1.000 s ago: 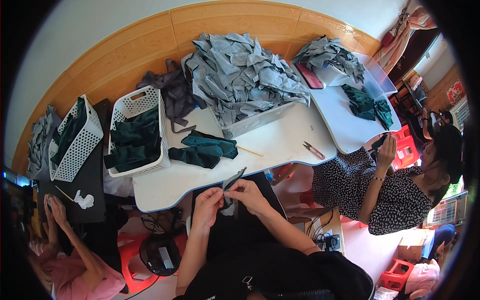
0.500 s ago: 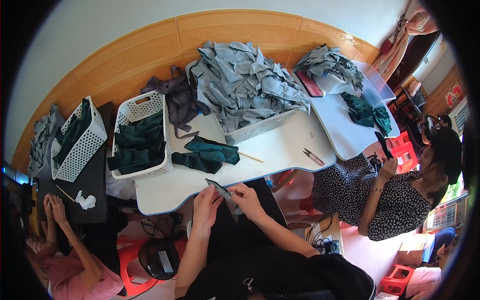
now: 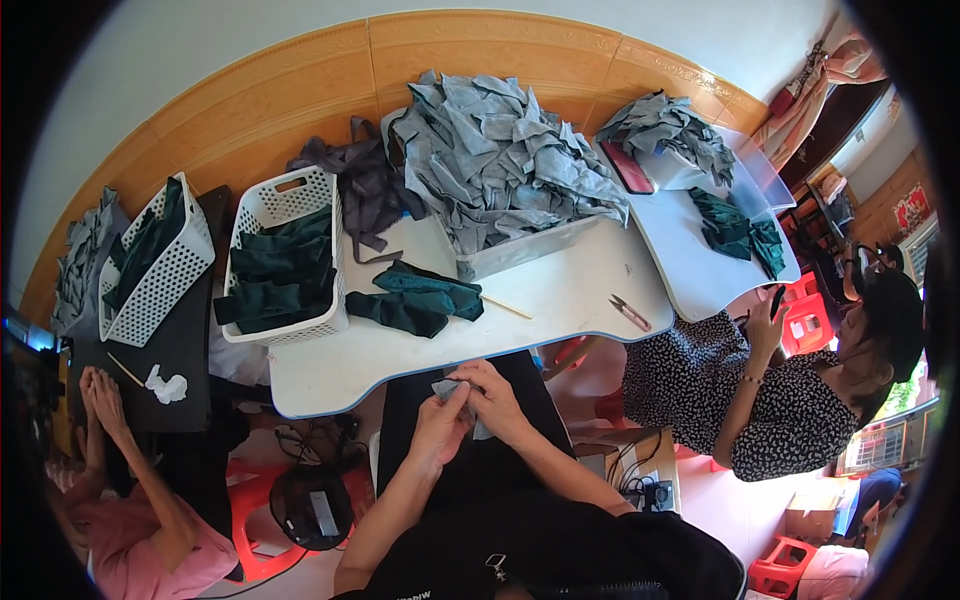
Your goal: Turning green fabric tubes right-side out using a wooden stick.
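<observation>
Just in front of the table edge, above my lap, my left hand [image 3: 440, 430] and my right hand [image 3: 494, 405] meet with fingers pinched on a small grey piece of fabric [image 3: 446, 388]. Part of it shows above the left thumb and part hangs below the fingers; the rest is hidden. On the white table [image 3: 400, 358] beyond lie dark green velvety pieces [image 3: 415, 298] and a thin wooden stick [image 3: 507, 306]. Thread snips [image 3: 630, 313] rest further right.
A tub [image 3: 530, 250] heaped with grey fabric pieces stands at the back. White baskets [image 3: 335, 322] with green pieces stand left. A co-worker in a patterned dress [image 3: 690, 385] sits right; another in pink [image 3: 150, 530] sits left. A black fan [image 3: 312, 507] is low left.
My hands have come closer together and shifted slightly right, with the fabric now bunched between the fingers. The right-hand co-worker's hands have moved a little. The view has tilted slightly.
</observation>
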A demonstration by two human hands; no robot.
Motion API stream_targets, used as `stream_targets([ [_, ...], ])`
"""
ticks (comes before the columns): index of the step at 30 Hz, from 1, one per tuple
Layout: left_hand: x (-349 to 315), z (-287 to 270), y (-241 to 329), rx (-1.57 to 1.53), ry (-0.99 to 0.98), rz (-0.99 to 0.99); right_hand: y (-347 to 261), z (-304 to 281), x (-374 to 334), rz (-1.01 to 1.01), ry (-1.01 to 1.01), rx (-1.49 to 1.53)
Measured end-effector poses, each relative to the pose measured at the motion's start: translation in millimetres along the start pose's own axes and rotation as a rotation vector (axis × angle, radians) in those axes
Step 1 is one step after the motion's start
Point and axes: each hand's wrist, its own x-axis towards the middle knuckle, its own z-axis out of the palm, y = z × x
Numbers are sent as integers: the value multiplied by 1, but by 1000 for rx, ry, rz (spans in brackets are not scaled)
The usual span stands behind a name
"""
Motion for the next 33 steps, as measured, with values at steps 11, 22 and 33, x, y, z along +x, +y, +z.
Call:
stream_targets([
  [11,11,22,-27,271,252,550,0,10,3,46,237,-234],
  [22,15,-9,4,841,164,655,12,4,-19,464,23,563],
  [33,-23,15,28,428,-84,638,-15,-19,-26,660,-743,1703],
])
